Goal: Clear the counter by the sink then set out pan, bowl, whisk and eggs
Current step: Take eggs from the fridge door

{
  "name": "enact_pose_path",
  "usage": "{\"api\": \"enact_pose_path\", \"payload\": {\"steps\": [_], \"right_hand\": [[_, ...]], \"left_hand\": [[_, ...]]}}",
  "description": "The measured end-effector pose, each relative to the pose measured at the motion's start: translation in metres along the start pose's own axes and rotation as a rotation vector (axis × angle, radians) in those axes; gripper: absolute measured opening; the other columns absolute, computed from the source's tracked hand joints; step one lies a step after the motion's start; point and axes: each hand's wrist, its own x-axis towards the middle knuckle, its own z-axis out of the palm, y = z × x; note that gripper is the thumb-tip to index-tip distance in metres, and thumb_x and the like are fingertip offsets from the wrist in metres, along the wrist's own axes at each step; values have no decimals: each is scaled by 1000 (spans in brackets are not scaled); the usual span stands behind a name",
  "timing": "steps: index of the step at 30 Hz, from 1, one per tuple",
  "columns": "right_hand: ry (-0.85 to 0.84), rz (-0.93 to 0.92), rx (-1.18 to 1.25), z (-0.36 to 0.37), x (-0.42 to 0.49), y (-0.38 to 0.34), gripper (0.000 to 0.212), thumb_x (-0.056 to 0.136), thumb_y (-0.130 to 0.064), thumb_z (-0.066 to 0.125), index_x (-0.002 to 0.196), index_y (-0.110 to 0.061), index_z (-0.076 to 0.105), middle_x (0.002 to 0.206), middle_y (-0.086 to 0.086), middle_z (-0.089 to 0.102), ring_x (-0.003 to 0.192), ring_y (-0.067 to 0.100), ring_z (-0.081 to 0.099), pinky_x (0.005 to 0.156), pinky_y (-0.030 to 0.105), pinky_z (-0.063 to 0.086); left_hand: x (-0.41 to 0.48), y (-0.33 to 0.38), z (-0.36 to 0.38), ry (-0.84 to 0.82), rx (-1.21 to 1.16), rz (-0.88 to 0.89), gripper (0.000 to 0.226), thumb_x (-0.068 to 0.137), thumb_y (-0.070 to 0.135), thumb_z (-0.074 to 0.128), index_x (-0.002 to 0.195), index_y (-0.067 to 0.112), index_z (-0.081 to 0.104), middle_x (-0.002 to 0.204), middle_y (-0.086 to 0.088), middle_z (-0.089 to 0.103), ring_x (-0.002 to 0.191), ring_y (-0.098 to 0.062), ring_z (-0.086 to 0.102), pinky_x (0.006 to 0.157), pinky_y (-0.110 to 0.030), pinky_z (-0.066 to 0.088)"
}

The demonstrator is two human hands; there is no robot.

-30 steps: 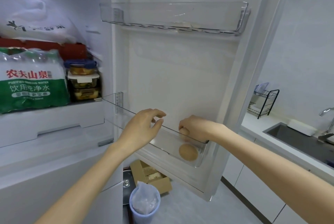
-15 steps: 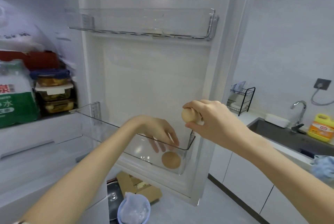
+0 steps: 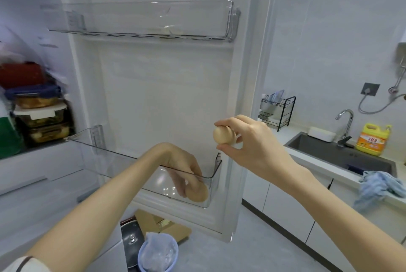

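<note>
Tan egg point(image 3: 224, 135) sits in the right grip point(image 3: 248, 142), pinched with the thumb below and curled fingers above, closed firmly on it. The right arm extends from the lower right with the wrist raised. The egg hangs in the air before the edge of the open fridge door point(image 3: 167, 96), above the lower door bin point(image 3: 123, 157) and apart from it.

The left arm runs up from the lower left. Its wrist bends over the bin's clear front rim, and the left grip point(image 3: 182, 168) points down inside the bin. The fingertips reach a second egg point(image 3: 200, 193) lying on the bin floor at the right end.

Those fingers and that egg show only through the plastic, smeared by glare. I cannot tell whether the fingers close round it or merely rest on it. The right fingers cover part of the tan egg. Fridge shelf contents at the left edge are blurred and cut off. The table point(image 3: 294, 137) by the sink point(image 3: 325, 153) runs partly out of frame on the right.
</note>
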Motion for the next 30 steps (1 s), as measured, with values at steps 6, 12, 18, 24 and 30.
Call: {"api": "enact_pose_path", "payload": {"steps": [6,12,18,24,30], "right_hand": [[23,55,127,3,-5,4,41,78,-25,76,116,-25,61,101,-12,60,83,12,61,79,33,53],[130,101,226,1,-16,-4,37,77,-22,77,109,-21,57,97,-12,61,83,6,60,76,30,55],[242,161,322,-3,-43,-5,34,79,-21,75,106,-22,54,95,-17,60,83,8,61,74,31,55],[382,186,338,-9,-78,19,34,80,-14,75,109,-17,57,99,-11,63,87,2,60,76,21,52],[424,256,281,-31,-107,73,36,80,-14,75,110,-18,56,97,-14,60,89,-2,58,74,10,48]], "left_hand": [[-13,-10,3,337,-120,143,29,83,33,67,107,17,68,105,-1,68,87,-17,71,75,-22,57],[-42,-9,15,838,-421,355,25,81,12,69,105,18,66,103,-7,63,69,-17,69,65,-21,57],[-58,14,55,1066,-565,522,30,76,16,77,103,23,66,102,3,67,75,-14,70,69,-34,60],[-44,56,93,1100,-467,607,34,70,25,81,100,29,66,99,8,68,79,-7,65,70,-22,56],[-3,107,113,1091,-411,650,33,71,26,81,99,32,65,96,13,66,75,-1,62,72,-16,52]]}}
